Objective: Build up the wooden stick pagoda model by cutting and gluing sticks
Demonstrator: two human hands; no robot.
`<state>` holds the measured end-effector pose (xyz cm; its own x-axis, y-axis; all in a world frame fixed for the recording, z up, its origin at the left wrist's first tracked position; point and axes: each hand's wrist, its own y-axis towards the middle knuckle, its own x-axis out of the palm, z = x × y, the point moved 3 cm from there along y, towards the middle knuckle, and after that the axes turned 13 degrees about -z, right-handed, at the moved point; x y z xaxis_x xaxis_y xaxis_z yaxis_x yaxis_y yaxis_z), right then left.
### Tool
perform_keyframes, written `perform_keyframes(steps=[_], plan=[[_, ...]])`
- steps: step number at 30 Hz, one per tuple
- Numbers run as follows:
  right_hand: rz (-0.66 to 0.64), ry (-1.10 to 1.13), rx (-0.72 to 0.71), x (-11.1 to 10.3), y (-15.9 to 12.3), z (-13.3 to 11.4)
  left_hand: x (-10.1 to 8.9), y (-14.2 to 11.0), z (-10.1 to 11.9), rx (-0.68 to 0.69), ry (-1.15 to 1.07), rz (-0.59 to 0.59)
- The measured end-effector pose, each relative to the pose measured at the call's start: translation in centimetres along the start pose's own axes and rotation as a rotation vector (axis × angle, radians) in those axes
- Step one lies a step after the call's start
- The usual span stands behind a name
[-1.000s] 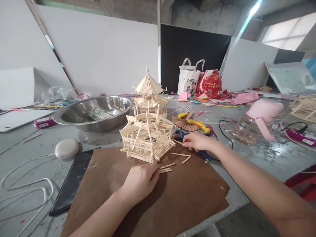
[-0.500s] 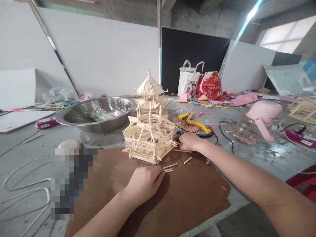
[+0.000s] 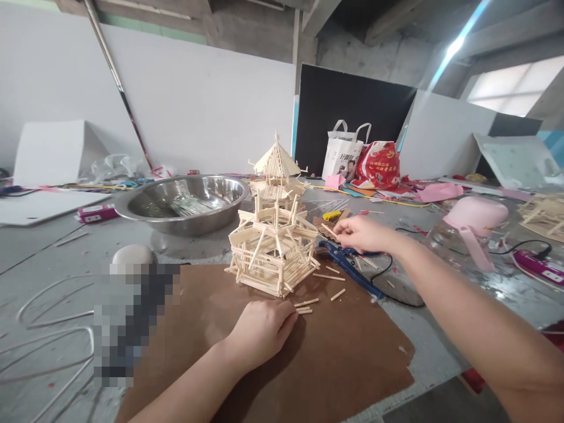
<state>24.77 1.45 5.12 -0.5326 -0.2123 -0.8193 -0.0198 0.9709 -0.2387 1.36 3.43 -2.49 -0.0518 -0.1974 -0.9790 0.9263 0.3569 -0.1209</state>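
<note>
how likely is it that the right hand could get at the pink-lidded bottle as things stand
Likely yes: nothing tall shows between the right hand and the pink-lidded bottle, though that hand holds a wooden stick, which may hinder a full grip.

Bare hands (image 3: 264, 330), bare wrists (image 3: 228, 354), slender bare forearms (image 3: 453, 305)

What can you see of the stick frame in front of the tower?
The stick frame looks wooden, built of pale sticks: a many-sided base, railings, struts and short posts on top. It stands upright, its near side on the brown sheet, partly hiding the tower; whether they join is unclear. The left hand rests by its near corner, contact uncertain.
</note>
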Motion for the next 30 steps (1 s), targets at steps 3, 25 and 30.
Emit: perform_keyframes(steps=[3, 25, 30], plan=[[0.023, 0.149, -0.098, -1.4, -0.2, -1.8, -0.1, 0.0, 0.0, 0.006, -0.025, 0.004], [-0.087, -0.019, -0.049, -1.3, 1.9, -4.6, 0.0, 0.0, 0.1, 0.035, -0.019, 0.007], [-0.129, 0.029, -0.043, -1.3, 1.9, -4.5, 0.0, 0.0, 0.1, 0.035, -0.023, 0.007]])
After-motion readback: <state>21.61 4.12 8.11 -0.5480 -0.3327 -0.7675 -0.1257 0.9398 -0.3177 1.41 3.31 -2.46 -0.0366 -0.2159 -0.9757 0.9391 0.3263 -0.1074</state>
